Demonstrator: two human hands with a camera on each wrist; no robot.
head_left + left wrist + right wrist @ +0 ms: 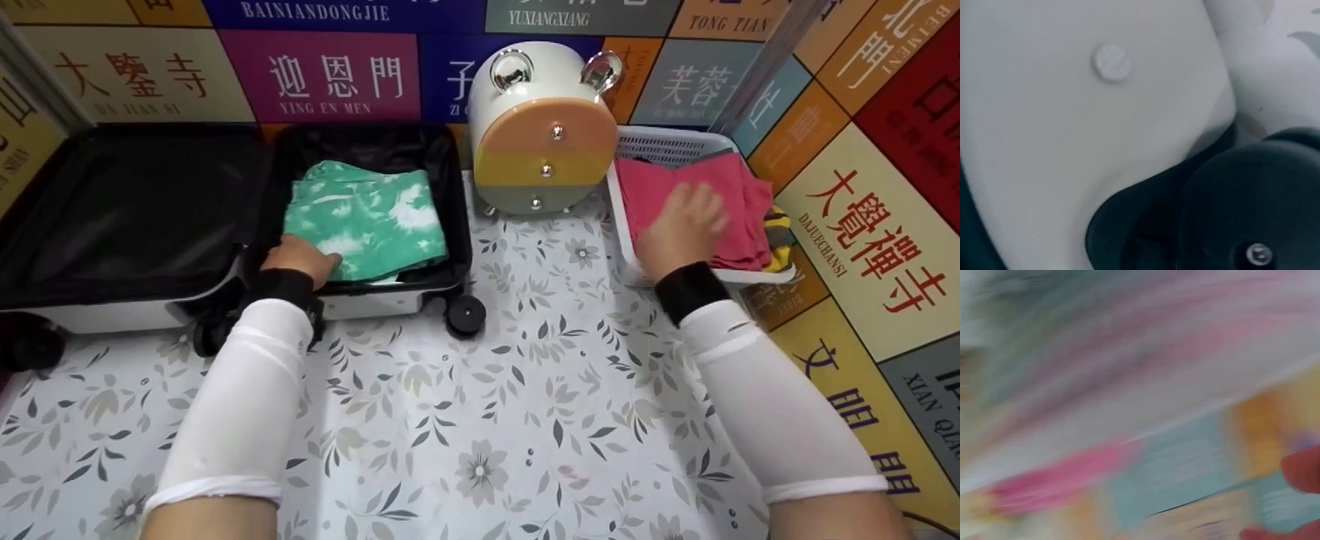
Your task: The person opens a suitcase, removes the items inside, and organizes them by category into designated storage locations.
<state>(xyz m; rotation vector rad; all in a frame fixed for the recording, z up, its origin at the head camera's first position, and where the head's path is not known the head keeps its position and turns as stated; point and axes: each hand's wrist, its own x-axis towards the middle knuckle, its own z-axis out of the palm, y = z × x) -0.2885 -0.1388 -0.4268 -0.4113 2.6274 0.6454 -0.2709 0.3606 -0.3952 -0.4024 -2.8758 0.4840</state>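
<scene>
A folded green-and-white tie-dye cloth (367, 217) lies in the right half of an open black-lined suitcase (459, 187). My left hand (300, 259) rests at the suitcase's near edge, with thumb and fingers by the cloth's near left corner. The left wrist view shows the suitcase's pale outer side (1072, 129) and a black wheel (1252, 197), but no hand. My right hand (686, 229), blurred, is over pink folded cloth (742, 202) in a white plastic basket (675, 142), fingers spread and holding nothing. Two fingertips (1304, 469) show at the edge of the right wrist view.
The suitcase's other half (135, 210) lies open at the left. A white bear-eared drawer box (547, 150) stands between suitcase and basket. Yellow-and-black striped cloth (778, 236) shows at the basket's right. Floral sheeting (480, 420) covers the surface, with printed panels (337, 75) behind.
</scene>
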